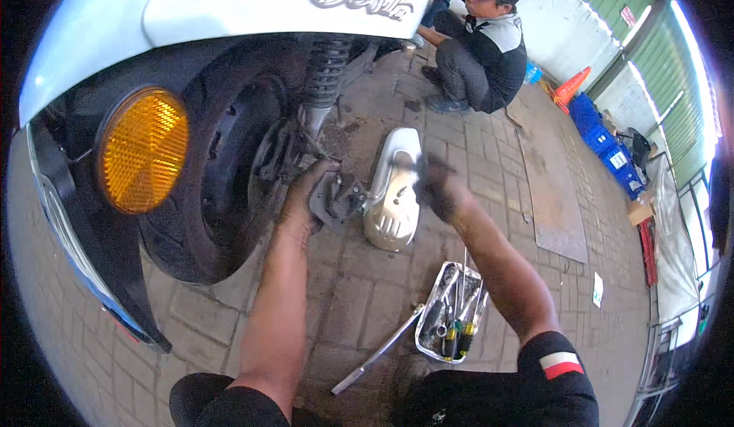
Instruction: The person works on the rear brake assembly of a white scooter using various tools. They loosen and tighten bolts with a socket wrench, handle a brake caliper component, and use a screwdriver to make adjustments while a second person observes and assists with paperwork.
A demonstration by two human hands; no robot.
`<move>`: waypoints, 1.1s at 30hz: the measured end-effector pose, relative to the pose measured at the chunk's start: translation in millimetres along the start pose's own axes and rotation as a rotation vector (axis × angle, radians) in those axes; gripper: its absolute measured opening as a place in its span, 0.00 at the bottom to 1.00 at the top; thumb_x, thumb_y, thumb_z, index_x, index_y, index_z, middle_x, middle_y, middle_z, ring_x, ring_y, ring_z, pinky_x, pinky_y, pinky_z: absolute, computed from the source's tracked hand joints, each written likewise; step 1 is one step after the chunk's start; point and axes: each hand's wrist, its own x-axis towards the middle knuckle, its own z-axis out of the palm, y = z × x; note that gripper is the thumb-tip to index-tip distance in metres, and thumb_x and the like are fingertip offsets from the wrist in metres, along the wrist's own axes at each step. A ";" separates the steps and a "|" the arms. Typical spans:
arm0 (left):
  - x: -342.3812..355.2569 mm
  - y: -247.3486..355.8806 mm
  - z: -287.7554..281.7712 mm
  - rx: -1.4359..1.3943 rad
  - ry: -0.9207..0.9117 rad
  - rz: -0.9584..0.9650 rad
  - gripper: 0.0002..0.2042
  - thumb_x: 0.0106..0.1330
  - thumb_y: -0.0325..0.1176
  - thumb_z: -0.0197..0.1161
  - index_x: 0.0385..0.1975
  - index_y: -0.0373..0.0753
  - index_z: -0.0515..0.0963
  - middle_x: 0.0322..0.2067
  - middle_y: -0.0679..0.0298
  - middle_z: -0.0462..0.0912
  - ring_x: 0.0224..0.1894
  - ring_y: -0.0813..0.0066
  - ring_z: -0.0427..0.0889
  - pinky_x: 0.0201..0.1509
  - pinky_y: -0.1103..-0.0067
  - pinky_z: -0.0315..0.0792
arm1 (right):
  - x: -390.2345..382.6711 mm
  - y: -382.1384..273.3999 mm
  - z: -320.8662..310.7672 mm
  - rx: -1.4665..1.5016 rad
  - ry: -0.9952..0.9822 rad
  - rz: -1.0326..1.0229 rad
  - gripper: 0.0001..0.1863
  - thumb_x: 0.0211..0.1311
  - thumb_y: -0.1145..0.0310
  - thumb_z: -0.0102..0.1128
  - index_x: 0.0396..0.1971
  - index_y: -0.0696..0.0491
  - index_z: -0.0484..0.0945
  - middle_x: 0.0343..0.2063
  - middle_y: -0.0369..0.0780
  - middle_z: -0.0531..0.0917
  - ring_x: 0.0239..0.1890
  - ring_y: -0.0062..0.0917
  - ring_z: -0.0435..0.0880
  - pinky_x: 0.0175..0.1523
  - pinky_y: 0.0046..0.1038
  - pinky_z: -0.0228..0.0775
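Note:
My left hand is beside the scooter's rear wheel, closed on a dark metal bracket; part of its fingers is hidden. Just right of it is the silver exhaust muffler, with a ribbed cover at its near end. My right hand is at the muffler's right side, smeared by motion, so its grip and any contact are unclear. Above the left hand, a coil-spring shock absorber runs up under the white body panel.
A metal tray of screwdrivers and other tools lies on the paving, a long-handled wrench beside it. An orange reflector juts out at left. Another person squats beyond the scooter. Blue crates line the right.

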 end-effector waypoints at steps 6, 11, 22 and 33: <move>-13.2 9.7 8.0 0.156 0.088 -0.001 0.16 0.51 0.39 0.66 0.37 0.39 0.75 0.30 0.63 0.78 0.32 0.72 0.79 0.37 0.78 0.75 | -89.5 9.7 81.8 -0.996 -0.564 -0.728 0.34 0.54 0.74 0.54 0.64 0.57 0.57 0.58 0.52 0.67 0.65 0.35 0.60 0.66 0.35 0.51; 5.6 -0.6 -6.5 0.162 0.060 0.039 0.21 0.49 0.41 0.67 0.41 0.38 0.75 0.34 0.63 0.78 0.35 0.72 0.78 0.40 0.77 0.74 | -62.2 51.7 -0.7 -1.051 -0.408 -0.315 0.26 0.59 0.71 0.49 0.60 0.54 0.61 0.49 0.48 0.73 0.53 0.33 0.71 0.59 0.33 0.62; 13.9 -9.9 -20.2 0.215 0.122 0.032 0.22 0.47 0.42 0.69 0.41 0.39 0.76 0.36 0.62 0.78 0.37 0.69 0.78 0.40 0.75 0.73 | -97.7 107.0 6.9 -1.177 -0.518 -0.493 0.26 0.58 0.70 0.47 0.57 0.65 0.62 0.50 0.55 0.71 0.57 0.42 0.68 0.64 0.38 0.58; 5.5 5.2 -20.9 0.201 0.065 -0.069 0.18 0.48 0.42 0.68 0.36 0.40 0.77 0.29 0.66 0.78 0.31 0.74 0.78 0.37 0.76 0.73 | -97.4 92.5 33.4 -1.236 -0.445 -0.899 0.26 0.62 0.64 0.49 0.58 0.61 0.61 0.43 0.44 0.77 0.35 0.26 0.77 0.39 0.28 0.72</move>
